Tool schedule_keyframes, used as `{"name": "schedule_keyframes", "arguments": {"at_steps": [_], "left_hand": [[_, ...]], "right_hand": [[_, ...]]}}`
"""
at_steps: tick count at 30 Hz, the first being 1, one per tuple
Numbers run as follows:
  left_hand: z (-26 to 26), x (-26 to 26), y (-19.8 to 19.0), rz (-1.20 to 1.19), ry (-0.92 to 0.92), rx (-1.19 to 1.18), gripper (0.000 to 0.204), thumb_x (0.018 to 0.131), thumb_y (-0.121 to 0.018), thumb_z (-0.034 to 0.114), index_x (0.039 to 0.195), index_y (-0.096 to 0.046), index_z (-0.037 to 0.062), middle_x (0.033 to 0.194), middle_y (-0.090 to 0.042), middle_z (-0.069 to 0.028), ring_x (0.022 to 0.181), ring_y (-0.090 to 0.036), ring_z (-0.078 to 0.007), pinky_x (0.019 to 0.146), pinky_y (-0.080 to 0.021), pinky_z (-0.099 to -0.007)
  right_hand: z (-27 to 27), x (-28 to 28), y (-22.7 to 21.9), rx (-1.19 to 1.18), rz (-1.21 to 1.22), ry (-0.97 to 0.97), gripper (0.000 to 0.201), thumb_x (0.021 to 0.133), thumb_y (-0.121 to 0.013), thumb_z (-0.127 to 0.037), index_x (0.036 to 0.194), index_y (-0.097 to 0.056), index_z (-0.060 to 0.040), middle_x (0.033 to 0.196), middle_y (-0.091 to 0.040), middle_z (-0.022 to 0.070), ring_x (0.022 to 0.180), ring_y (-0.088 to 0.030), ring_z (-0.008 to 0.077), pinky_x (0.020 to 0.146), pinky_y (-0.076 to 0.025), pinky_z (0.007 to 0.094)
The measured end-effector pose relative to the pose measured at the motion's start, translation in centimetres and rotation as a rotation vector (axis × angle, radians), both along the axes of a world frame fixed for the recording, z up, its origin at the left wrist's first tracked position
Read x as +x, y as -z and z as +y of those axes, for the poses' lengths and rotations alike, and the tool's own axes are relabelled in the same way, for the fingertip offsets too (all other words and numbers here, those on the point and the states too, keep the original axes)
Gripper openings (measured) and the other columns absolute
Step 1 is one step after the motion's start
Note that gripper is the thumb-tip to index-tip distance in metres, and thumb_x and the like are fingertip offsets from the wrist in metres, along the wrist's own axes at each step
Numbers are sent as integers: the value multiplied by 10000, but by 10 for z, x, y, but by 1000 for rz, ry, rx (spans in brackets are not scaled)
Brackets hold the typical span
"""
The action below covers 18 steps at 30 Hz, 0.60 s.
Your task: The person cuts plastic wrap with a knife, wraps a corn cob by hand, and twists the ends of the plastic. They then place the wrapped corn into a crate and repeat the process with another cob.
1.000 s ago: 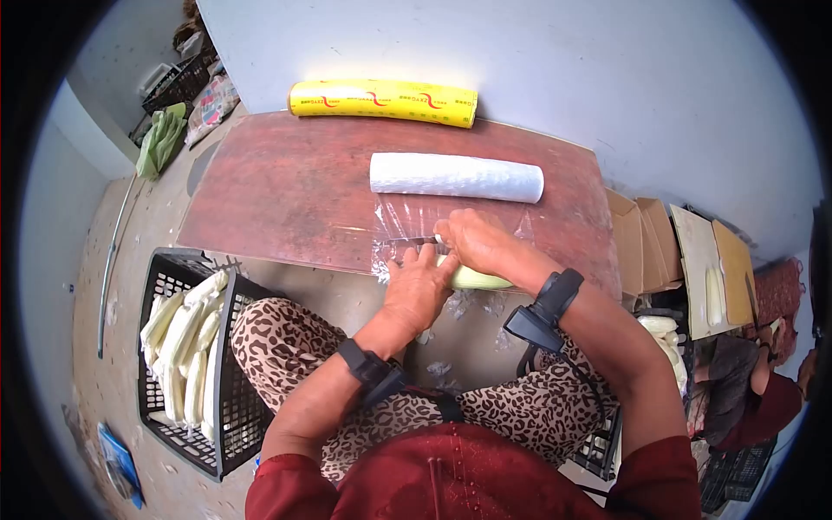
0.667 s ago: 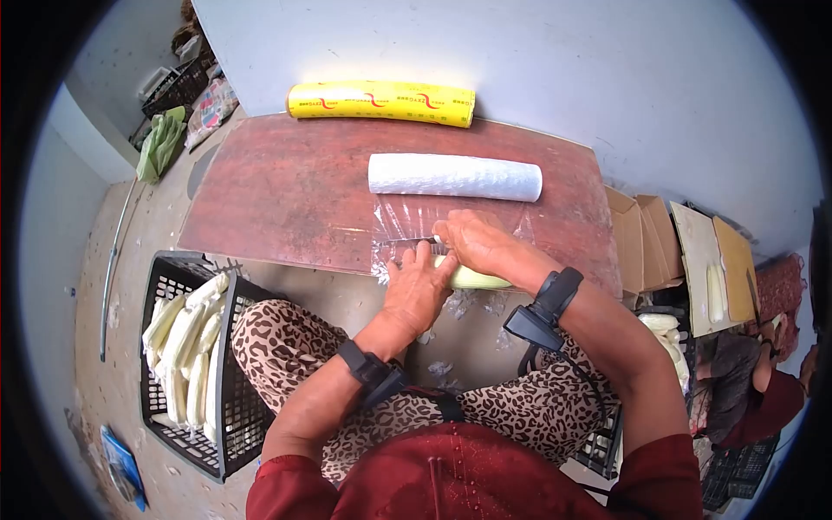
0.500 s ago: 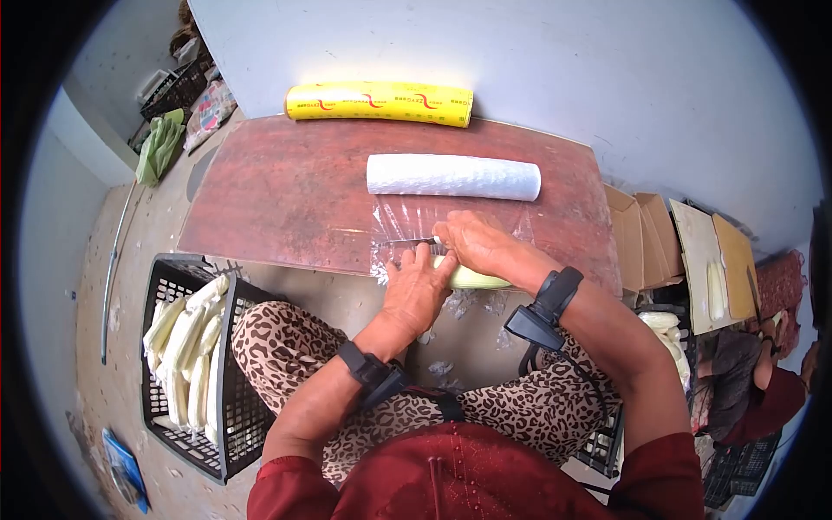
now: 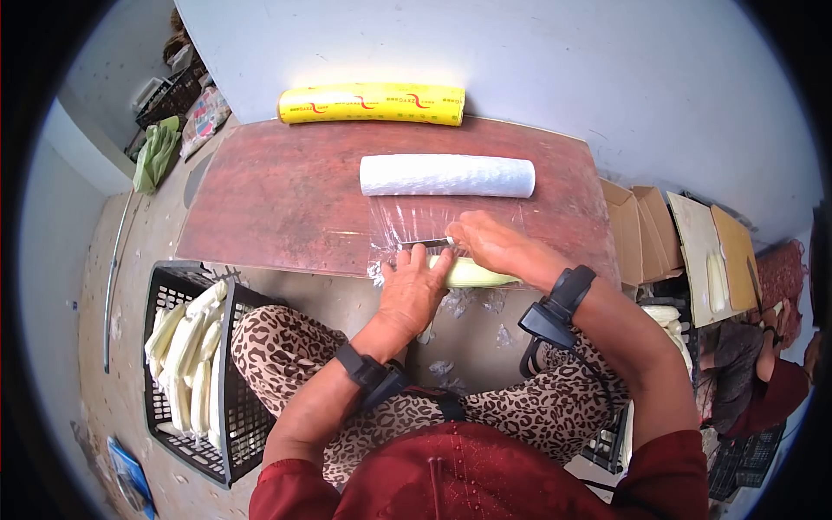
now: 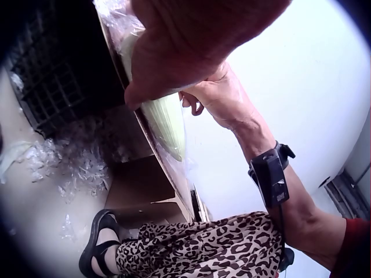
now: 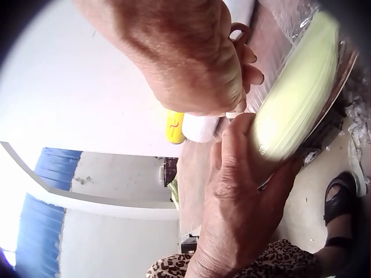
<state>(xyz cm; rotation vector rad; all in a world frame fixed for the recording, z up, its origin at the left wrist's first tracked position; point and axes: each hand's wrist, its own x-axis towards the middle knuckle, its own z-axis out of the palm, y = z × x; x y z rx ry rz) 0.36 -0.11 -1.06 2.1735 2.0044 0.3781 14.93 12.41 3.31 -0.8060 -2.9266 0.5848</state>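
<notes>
Rt wrist: blade (image 6: 239, 32) over corn (image 6: 295, 92)

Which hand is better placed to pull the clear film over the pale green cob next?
Probably the right hand: it lies on the clear plastic film beyond the pale green cob, nearest the white film roll. The left hand rests on the cob's end, steadying it.
</notes>
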Motion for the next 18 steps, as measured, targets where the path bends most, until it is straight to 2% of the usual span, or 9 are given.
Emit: {"name": "schedule_keyframes", "arguments": {"at_steps": [2, 5, 8, 11, 14, 18], "left_hand": [[0, 0, -1, -1, 0, -1, 602, 785, -711, 252, 1325, -449, 202, 1111, -468, -135, 1034, -478, -324, 850, -391, -480], [0, 0, 0, 10, 1, 11, 598, 783, -713, 251, 1319, -452, 202, 1095, -476, -133, 1025, -481, -326, 846, -394, -476], [1, 0, 2, 7, 5, 34, 587, 782, -713, 245, 1308, -457, 201, 1078, -485, -131, 1019, -487, -327, 844, -396, -472], [1, 1, -1, -4, 0, 26, 575, 779, -717, 237, 1293, -462, 198, 1074, -488, -130, 1015, -491, -332, 843, -399, -470], [2, 2, -1, -3, -8, 13, 565, 774, -722, 233, 1278, -468, 199, 1073, -489, -128, 1016, -492, -336, 841, -401, -473], [2, 3, -1, -7, -7, 17, 571, 766, -731, 231, 1273, -469, 201, 1072, -489, -128, 1015, -493, -337, 835, -405, -476]], "right_hand": [[1, 8, 0, -1, -8, 2, 147, 915, -489, -125, 953, -579, -15, 920, -563, 208, 912, -546, 389, 761, -447, 450], [2, 19, 1, -51, -11, 121, 164, 901, -503, -131, 914, -612, -10, 936, -601, 221, 908, -594, 405, 741, -477, 467], [3, 41, -4, -33, -3, 95, 204, 937, -470, -166, 906, -595, -7, 924, -586, 220, 887, -579, 406, 734, -460, 466], [8, 66, 1, -4, 14, 128, 133, 902, -513, -120, 928, -592, -16, 841, -554, 187, 778, -553, 372, 660, -433, 454], [16, 100, 7, -23, 36, 140, 105, 884, -536, -98, 929, -597, -27, 827, -553, 186, 756, -557, 372, 638, -439, 447], [17, 146, 3, 79, 28, 107, 106, 834, -561, -53, 930, -604, -40, 809, -549, 182, 751, -553, 385, 630, -439, 445]]}}
